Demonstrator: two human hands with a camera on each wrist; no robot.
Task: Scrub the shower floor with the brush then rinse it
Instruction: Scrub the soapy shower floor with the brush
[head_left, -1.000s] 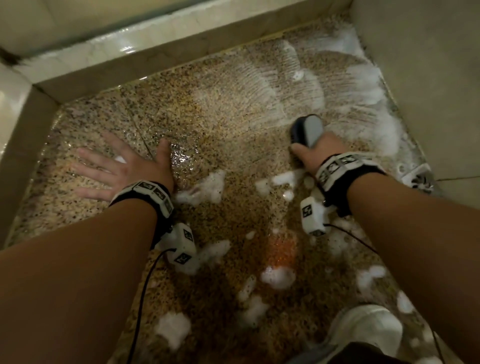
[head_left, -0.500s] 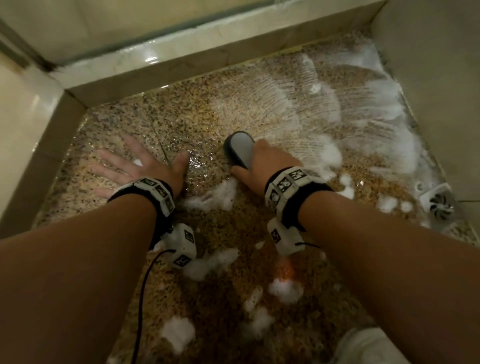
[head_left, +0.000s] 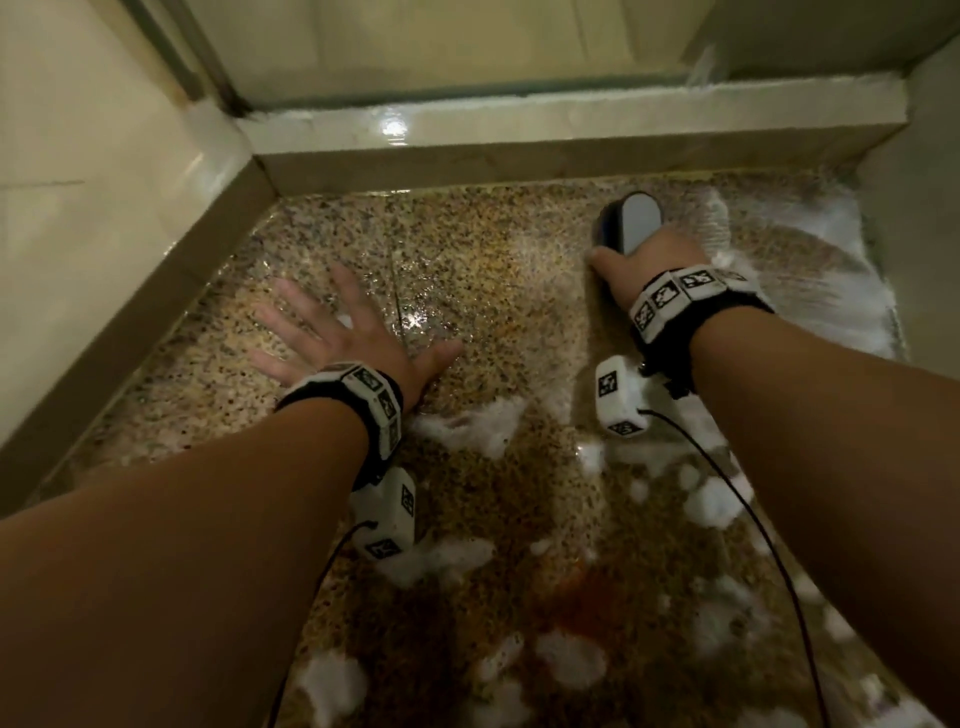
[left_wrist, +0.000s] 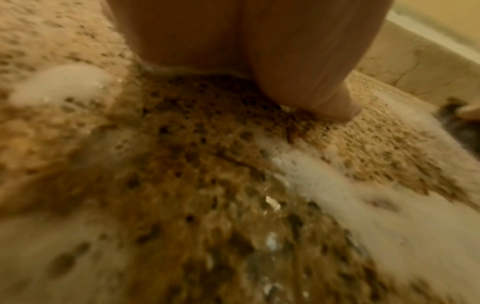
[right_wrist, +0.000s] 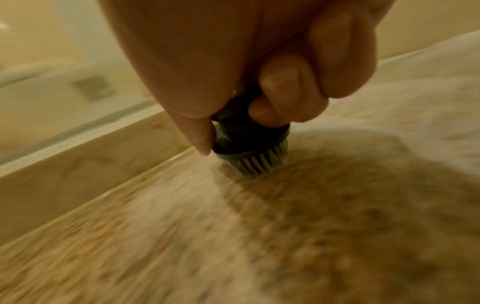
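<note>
The shower floor (head_left: 488, 270) is wet speckled brown stone with white foam patches. My right hand (head_left: 641, 260) grips a dark scrub brush (head_left: 626, 223) with a grey top, close to the far curb. In the right wrist view my fingers (right_wrist: 280, 82) curl round the brush (right_wrist: 249, 148), whose pale bristles press on the floor (right_wrist: 311, 226). My left hand (head_left: 337, 338) lies flat on the floor at the left, fingers spread. The left wrist view shows its palm (left_wrist: 233, 41) down on the wet stone (left_wrist: 207, 185).
A raised tiled curb (head_left: 519, 140) runs along the far side and a tiled wall (head_left: 93, 208) along the left. Another wall (head_left: 924, 234) stands at the right. Thick foam (head_left: 831, 291) lies along the right side, with loose clumps (head_left: 467, 426) near my wrists.
My right hand swept the brush left across the floor, then forward and right toward the far curb. The view has shifted left. My left hand has stayed flat in place.
</note>
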